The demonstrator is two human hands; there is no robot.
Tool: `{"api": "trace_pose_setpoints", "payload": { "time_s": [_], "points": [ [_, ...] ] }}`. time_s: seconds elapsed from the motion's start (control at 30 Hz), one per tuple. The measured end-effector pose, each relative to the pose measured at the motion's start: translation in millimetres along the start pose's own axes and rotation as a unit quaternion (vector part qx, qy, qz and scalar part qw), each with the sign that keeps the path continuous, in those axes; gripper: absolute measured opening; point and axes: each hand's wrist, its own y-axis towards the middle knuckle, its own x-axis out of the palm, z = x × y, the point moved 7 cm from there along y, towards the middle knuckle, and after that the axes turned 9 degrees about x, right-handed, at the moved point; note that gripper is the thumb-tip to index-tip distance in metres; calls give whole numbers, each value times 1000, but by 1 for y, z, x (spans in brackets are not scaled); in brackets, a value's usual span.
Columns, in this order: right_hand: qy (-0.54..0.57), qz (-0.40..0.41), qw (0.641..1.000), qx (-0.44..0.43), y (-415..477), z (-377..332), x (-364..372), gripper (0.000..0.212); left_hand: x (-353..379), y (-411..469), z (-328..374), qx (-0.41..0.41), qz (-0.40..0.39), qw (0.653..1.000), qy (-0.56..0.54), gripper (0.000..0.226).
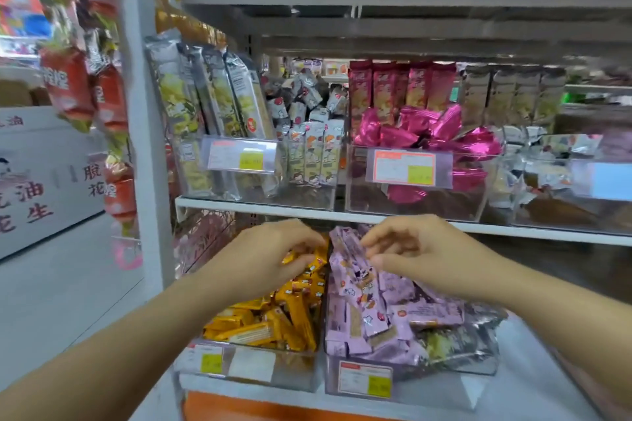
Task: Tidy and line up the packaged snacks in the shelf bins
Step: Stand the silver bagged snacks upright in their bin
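Curling down over the orange packets (273, 321), the left hand (270, 256) grips some of them at the back of its clear bin (253, 372). Shiny wrappers show between the fingers (307, 249), though blur hides how many are caught. Just right of those fingertips, the right hand (424, 249) has its fingers (374, 243) and thumb bent together, pinching the top edge of the purple packets (376, 314). These stand tilted in a loose heap in the neighbouring bin (444, 369). The 2 hands are near each other but apart. Some darker silvery packets (461, 338) lie at the right end of that bin, below and to the right of the right thumb. The 2 bins sit side by side on a white shelf (530, 369), each with a price label (366, 379) on its front, well below the fingertips. Directly above the knuckles runs the edge of the next shelf board (239, 203), which carries more clear bins. Tall striped packets (212, 96) stand above and left of the left fingers, and pink foil packets (427, 133) are piled above the right fingers. Far left of the left hand, a white upright (143, 113) frames the unit and red bags (68, 85) hang beside it. A white carton (41, 181) printed with large characters sits low at the edge, next to pale floor (51, 301).
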Motion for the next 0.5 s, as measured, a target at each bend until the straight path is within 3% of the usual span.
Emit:
{"api": "trace_pose_setpoints", "payload": {
  "time_s": [0.17,0.3,0.5],
  "points": [
    [1,55,998,-22,-18,-8,-52,15,-45,59,67,83,86,992,-49,21],
    [-5,113,993,-41,-34,-3,-103,14,-66,102,116,154,122,980,-44,19],
    [-6,191,980,-53,-52,16,-173,19,-77,167,154,194,145,970,-8,22]
  ]
}}
